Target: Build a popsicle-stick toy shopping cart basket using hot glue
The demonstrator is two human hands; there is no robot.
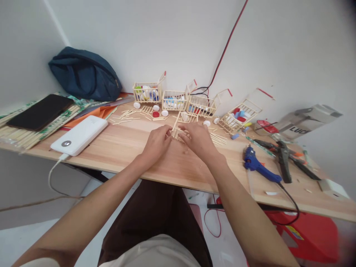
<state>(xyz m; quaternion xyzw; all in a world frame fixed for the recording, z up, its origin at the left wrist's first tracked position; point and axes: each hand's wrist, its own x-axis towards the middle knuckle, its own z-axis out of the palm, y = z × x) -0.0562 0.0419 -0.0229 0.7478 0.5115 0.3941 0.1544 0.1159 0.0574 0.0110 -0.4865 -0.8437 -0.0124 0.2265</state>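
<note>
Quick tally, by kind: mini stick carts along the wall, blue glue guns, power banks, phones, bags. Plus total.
Miniature stick carts: 4
Blue glue gun: 1
White power bank: 1
Black smartphone: 1
Dark blue bag: 1
Total: 8

Both forearms (107,194) cross the near edge of the bench (118,148). The left hand (158,141) and right hand (199,139) face each other, fingers (189,128) curled.

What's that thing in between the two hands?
In the head view, a small piece made of thin wooden sticks lies between the left hand and the right hand.
</note>
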